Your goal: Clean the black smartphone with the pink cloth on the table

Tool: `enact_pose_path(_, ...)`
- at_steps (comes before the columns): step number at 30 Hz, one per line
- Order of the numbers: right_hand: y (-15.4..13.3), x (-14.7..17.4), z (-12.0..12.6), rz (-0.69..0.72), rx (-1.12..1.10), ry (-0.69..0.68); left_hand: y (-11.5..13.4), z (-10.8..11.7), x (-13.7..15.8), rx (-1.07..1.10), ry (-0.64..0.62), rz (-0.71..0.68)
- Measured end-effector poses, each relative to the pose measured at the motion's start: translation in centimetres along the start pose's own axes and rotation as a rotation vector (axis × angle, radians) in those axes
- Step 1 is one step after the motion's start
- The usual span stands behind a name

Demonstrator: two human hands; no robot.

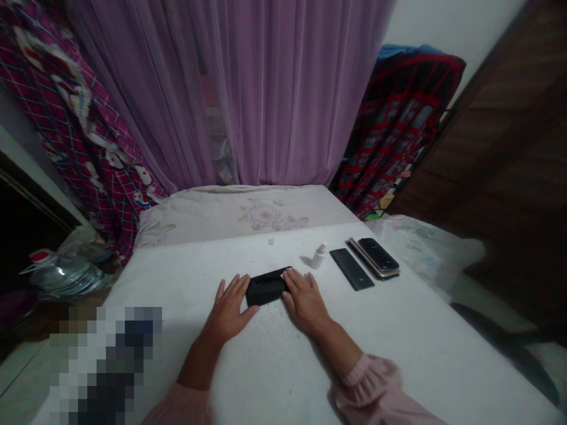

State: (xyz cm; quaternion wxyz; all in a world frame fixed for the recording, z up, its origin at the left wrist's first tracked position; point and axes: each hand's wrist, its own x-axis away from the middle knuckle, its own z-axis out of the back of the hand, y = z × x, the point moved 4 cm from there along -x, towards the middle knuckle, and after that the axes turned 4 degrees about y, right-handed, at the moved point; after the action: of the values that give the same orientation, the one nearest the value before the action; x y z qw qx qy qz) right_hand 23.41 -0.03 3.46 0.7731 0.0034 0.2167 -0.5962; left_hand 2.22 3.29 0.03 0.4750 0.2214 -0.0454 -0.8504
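Observation:
A glossy black phone (pixel 268 287) lies flat on the white tabletop, slightly tilted across my view. My left hand (pixel 228 310) steadies its left end, with the thumb at the near edge and the fingers at the far side. Over the right end rests my right hand (pixel 305 301), fingers bent and pressed down on the surface. A small pale pink scrap (pixel 284 274), perhaps cloth, shows under those fingertips; most of it is hidden. Just beyond the right hand stands a small white spray bottle (pixel 319 256).
Right of the bottle lies a dark flat phone or back panel (pixel 352 269), beside a stack of phones (pixel 378 257). A small grey square (pixel 271 242) sits farther back. Purple curtains (pixel 283 88) hang behind the table; a large water bottle (pixel 66 271) is at left.

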Motion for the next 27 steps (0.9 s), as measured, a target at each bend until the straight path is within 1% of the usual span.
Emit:
enact_pose_path(3,-2.1,-1.1,-0.9,0.039,-0.039,-0.002,0.1,0.1,0.0,-0.001,-0.002,-0.007)
enact_pose_path(6,-4.5,-0.2,-1.0,0.144,-0.102,-0.01,0.2,0.2,0.1,-0.001,0.005,-0.011)
enact_pose_path(8,-5.0,1.1,-0.6,0.206,-0.124,-0.017,0.2,0.2,0.1,-0.001,0.011,-0.008)
enact_pose_path(10,-4.3,2.3,0.0,0.228,-0.12,-0.023,0.2,0.2,0.1,0.001,0.012,-0.004)
enact_pose_path(11,-3.5,2.6,0.2,0.213,-0.107,-0.024,0.2,0.2,0.1,0.002,0.009,-0.001)
enact_pose_path(13,-1.7,2.5,0.6,0.14,-0.067,-0.023,0.3,0.1,0.0,0.002,-0.003,0.005)
enact_pose_path(16,0.4,0.8,0.4,0.006,-0.011,-0.018,0.3,0.1,-0.1,-0.003,-0.022,0.01)
enact_pose_path(17,0.6,0.0,0.2,-0.024,0.001,-0.016,0.3,0.1,-0.1,-0.004,-0.023,0.009)
enact_pose_path(19,0.1,-1.2,-0.4,-0.044,0.005,-0.011,0.3,0.1,0.0,-0.007,-0.015,0.003)
enact_pose_path(22,-2.3,-1.5,-1.1,0.031,-0.046,-0.005,0.3,0.1,0.0,-0.009,-0.003,-0.004)
enact_pose_path(25,-4.5,0.2,-0.9,0.158,-0.117,-0.015,0.4,0.2,0.0,-0.015,-0.01,0.001)
enact_pose_path(27,-4.6,1.6,-0.4,0.213,-0.138,-0.046,0.5,0.3,0.0,-0.021,-0.027,0.007)
